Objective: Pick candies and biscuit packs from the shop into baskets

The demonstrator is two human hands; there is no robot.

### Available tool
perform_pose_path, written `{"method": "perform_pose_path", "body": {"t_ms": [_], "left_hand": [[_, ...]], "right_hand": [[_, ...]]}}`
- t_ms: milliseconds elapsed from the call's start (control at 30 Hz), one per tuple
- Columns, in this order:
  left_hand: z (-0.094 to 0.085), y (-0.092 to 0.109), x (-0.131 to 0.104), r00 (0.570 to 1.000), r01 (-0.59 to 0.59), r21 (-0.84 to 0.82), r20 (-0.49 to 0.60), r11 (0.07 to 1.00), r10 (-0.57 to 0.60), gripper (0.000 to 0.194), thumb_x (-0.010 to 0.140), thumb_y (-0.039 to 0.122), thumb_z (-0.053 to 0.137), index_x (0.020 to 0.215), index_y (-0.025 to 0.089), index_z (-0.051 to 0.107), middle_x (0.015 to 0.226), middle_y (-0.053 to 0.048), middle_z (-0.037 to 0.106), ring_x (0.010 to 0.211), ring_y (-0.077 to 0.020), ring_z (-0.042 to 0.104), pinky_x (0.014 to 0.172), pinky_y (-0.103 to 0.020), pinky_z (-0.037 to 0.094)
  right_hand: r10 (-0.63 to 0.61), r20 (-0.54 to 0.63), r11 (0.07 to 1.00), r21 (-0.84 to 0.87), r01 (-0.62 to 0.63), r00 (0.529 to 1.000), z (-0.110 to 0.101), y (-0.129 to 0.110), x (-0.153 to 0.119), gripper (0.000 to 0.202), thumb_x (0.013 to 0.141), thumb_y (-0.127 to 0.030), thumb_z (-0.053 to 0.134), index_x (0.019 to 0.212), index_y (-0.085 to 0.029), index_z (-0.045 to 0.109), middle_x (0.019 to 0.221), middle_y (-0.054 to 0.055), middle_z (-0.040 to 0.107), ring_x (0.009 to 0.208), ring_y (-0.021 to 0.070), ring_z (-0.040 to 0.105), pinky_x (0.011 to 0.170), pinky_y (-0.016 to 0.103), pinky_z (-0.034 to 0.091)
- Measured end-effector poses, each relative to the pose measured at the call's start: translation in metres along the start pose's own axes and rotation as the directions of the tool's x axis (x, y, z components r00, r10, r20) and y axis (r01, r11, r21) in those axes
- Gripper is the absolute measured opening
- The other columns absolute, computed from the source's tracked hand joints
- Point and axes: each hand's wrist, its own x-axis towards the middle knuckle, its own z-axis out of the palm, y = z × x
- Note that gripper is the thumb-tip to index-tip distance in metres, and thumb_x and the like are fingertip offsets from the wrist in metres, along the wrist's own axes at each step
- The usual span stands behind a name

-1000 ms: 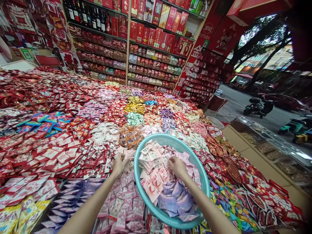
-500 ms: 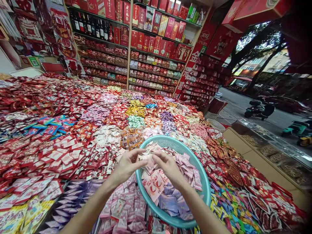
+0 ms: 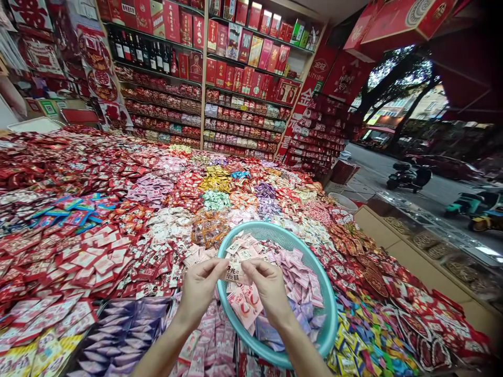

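Both my hands hold one small pale pink candy packet point(image 3: 234, 272) with dark characters on it, just above the near left rim of a teal plastic basket point(image 3: 328, 319). My left hand point(image 3: 199, 290) pinches the packet's left edge and my right hand point(image 3: 267, 285) pinches its right edge. The basket rests on the heaped sweets and holds several pink, white and lilac packets point(image 3: 286, 293).
A huge sloping display of wrapped sweets point(image 3: 118, 220) in red, pink, blue, green and yellow fills the counter around the basket. Shelves of red gift boxes and bottles point(image 3: 236, 78) line the back wall. To the right are glass-topped bins point(image 3: 440, 241) and a street with parked scooters point(image 3: 408, 175).
My hands came together from apart: the left left the display beside the basket, the right left the basket's packets. They now hold one packet between them, lifted slightly and turned face up.
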Motion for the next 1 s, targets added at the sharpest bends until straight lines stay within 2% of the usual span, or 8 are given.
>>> {"method": "perform_pose_path", "body": {"t_ms": [167, 267, 367, 467, 567, 767, 867, 1000], "left_hand": [[0.011, -0.007, -0.008, 0.989, -0.052, -0.044, -0.141, 0.998, 0.046, 0.024, 0.076, 0.036, 0.061, 0.060, 0.019, 0.060, 0.060, 0.002, 0.052, 0.063, -0.0140, 0.048, 0.063, -0.023, 0.039], [0.018, -0.012, -0.010, 0.975, -0.033, -0.150, -0.224, 0.988, -0.001, 0.024, 0.076, 0.037, 0.061, 0.059, 0.019, 0.058, 0.056, 0.004, 0.045, 0.058, -0.0119, 0.042, 0.059, -0.022, 0.037], [0.019, -0.013, -0.008, 0.985, 0.040, -0.205, -0.157, 0.978, -0.073, 0.025, 0.076, 0.040, 0.061, 0.062, 0.019, 0.059, 0.055, 0.004, 0.045, 0.055, -0.0110, 0.041, 0.056, -0.022, 0.036], [0.017, -0.009, -0.006, 0.991, 0.122, -0.185, -0.023, 0.975, -0.128, 0.023, 0.072, 0.041, 0.065, 0.071, 0.018, 0.064, 0.067, 0.000, 0.059, 0.068, -0.0141, 0.051, 0.064, -0.022, 0.041], [0.015, -0.008, -0.006, 0.988, 0.157, -0.177, 0.035, 0.971, -0.154, 0.024, 0.069, 0.040, 0.067, 0.076, 0.017, 0.067, 0.078, -0.003, 0.065, 0.079, -0.0174, 0.055, 0.072, -0.024, 0.043], [0.017, -0.018, -0.014, 0.975, 0.218, -0.173, 0.074, 0.961, -0.208, 0.024, 0.071, 0.040, 0.066, 0.068, 0.017, 0.065, 0.062, 0.001, 0.056, 0.061, -0.0119, 0.047, 0.059, -0.021, 0.039], [0.018, -0.022, -0.016, 0.975, 0.222, -0.178, 0.054, 0.959, -0.216, 0.024, 0.069, 0.040, 0.068, 0.067, 0.017, 0.065, 0.061, 0.001, 0.054, 0.060, -0.0118, 0.046, 0.058, -0.022, 0.038], [0.021, -0.024, -0.013, 0.977, 0.212, -0.191, 0.005, 0.958, -0.215, 0.022, 0.068, 0.039, 0.067, 0.069, 0.017, 0.066, 0.068, 0.000, 0.060, 0.066, -0.0133, 0.050, 0.063, -0.022, 0.040]], "right_hand": [[-0.009, -0.053, 1.000, 0.024, 0.010, 0.999, 0.004, 0.003, -0.003, 0.023, 0.073, -0.038, 0.066, 0.062, -0.018, 0.067, 0.059, -0.001, 0.057, 0.060, 0.0128, 0.047, 0.060, 0.025, 0.039], [-0.008, -0.059, 0.999, 0.036, 0.010, 0.998, 0.006, 0.003, -0.003, 0.024, 0.074, -0.038, 0.066, 0.062, -0.017, 0.066, 0.059, 0.000, 0.058, 0.059, 0.0129, 0.047, 0.059, 0.025, 0.039], [0.010, -0.043, 0.999, 0.042, -0.008, 0.999, 0.004, 0.003, -0.002, 0.024, 0.073, -0.039, 0.066, 0.063, -0.017, 0.067, 0.058, 0.000, 0.057, 0.059, 0.0128, 0.047, 0.059, 0.025, 0.039], [0.021, -0.030, 0.999, 0.036, -0.020, 0.999, 0.001, 0.003, -0.002, 0.023, 0.072, -0.039, 0.067, 0.064, -0.018, 0.068, 0.057, -0.001, 0.055, 0.058, 0.0125, 0.046, 0.058, 0.025, 0.039], [0.005, -0.028, 1.000, 0.010, -0.005, 1.000, -0.001, 0.005, -0.006, 0.021, 0.074, -0.038, 0.066, 0.064, -0.019, 0.068, 0.057, -0.002, 0.055, 0.058, 0.0124, 0.047, 0.059, 0.025, 0.038], [0.005, -0.039, 1.000, -0.024, -0.006, 0.999, -0.007, 0.019, -0.017, 0.023, 0.076, -0.036, 0.064, 0.062, -0.019, 0.067, 0.059, -0.001, 0.055, 0.060, 0.0126, 0.046, 0.062, 0.026, 0.039], [0.060, -0.059, 0.998, 0.005, -0.060, 0.996, -0.008, 0.025, -0.023, 0.020, 0.074, -0.037, 0.066, 0.068, -0.018, 0.069, 0.059, -0.002, 0.055, 0.059, 0.0118, 0.045, 0.060, 0.025, 0.038], [0.187, -0.009, 0.977, 0.105, -0.185, 0.982, -0.006, 0.027, -0.029, 0.025, 0.073, -0.042, 0.067, 0.074, -0.017, 0.068, 0.065, 0.000, 0.058, 0.061, 0.0119, 0.048, 0.058, 0.024, 0.040]]}}
